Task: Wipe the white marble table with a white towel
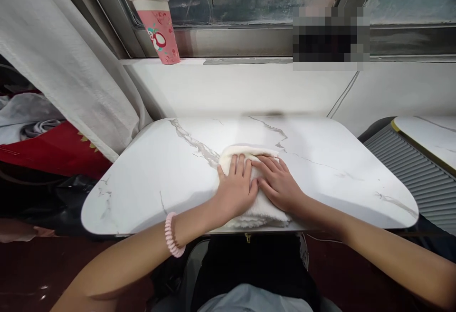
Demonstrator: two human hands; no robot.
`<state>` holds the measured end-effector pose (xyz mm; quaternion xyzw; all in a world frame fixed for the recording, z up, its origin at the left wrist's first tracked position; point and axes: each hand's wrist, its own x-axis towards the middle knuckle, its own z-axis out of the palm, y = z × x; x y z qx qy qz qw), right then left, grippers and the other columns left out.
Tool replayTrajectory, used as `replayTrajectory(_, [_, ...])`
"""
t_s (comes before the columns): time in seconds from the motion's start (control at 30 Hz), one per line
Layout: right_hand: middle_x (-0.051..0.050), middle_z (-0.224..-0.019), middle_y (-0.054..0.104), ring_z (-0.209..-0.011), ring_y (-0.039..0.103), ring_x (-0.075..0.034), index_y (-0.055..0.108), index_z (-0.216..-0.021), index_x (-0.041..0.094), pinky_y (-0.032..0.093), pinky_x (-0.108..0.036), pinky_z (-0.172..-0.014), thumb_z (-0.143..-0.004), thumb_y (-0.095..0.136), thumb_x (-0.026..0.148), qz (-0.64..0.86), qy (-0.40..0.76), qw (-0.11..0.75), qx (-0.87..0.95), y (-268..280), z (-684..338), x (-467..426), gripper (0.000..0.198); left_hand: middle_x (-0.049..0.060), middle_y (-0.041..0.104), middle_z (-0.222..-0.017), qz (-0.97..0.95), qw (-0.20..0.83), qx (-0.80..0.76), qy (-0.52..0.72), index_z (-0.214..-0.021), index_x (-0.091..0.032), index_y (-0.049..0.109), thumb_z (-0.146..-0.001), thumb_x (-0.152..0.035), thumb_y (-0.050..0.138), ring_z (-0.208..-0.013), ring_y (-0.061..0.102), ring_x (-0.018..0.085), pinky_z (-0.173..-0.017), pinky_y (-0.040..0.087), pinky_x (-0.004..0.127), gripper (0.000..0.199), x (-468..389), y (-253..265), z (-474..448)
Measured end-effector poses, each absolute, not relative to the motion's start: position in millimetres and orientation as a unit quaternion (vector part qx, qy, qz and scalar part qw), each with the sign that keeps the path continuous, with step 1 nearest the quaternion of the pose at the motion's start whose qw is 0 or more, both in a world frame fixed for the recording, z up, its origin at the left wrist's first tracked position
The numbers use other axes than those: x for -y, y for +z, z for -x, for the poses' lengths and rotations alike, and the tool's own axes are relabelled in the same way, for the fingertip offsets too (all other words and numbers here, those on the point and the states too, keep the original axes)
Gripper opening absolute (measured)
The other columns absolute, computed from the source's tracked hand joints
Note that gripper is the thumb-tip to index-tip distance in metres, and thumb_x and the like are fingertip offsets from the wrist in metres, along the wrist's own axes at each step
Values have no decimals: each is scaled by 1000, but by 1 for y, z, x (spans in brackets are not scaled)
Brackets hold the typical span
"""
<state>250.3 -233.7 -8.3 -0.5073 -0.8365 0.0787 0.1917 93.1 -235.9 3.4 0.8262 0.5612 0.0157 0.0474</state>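
Note:
A cream-white towel [264,205], folded into a thick pad, lies on the white marble-patterned table [142,174] close to its front edge. My left hand [235,188] rests flat on the left part of the towel, fingers spread and pointing away from me. On the right part lies my right hand [280,181], its fingers stretched out and angled to the left. The two thumbs nearly meet at the middle. A pink coiled hair tie [172,235] circles my left wrist. The towel's underside and the surface beneath it are hidden.
On the window sill stands a pink paper cup [160,32] with a red straw. A white curtain [71,55] hangs at the left, beside a red bag [60,150]. At the right is another table [427,136] with a ribbed grey side. A blurred patch covers something on the sill.

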Motion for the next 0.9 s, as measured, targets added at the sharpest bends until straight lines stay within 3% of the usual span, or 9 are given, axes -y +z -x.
replayTrajectory(0.53, [-10, -141, 53, -133, 43, -29, 56, -132, 22, 31, -51, -110, -91, 37, 31, 478, 105, 242, 838, -21, -298, 35, 46, 12, 29, -159, -797, 36, -594, 104, -146, -16, 36, -99, -38, 25, -148, 21, 28, -112, 24, 65, 54, 64, -3, -139])
replayTrajectory(0.73, [-8, -137, 57, -130, 46, -27, 60, -127, 22, 33, -49, -110, -90, 40, 31, 491, 122, 281, 816, -22, -322, 10, 43, 13, 31, -158, -795, 11, -595, 117, -145, -15, 38, -98, -34, 25, -147, 23, 28, -113, 23, 65, 52, 42, -4, -169])
replayTrajectory(0.9, [-8, -142, 53, -135, 41, -28, 58, -130, 23, 30, -52, -111, -92, 36, 31, 541, 103, 265, 791, -24, -335, 26, 45, 12, 34, -157, -797, -2, -590, 130, -142, -16, 42, -98, -31, 24, -147, 25, 26, -113, 25, 63, 50, 53, -4, -187])
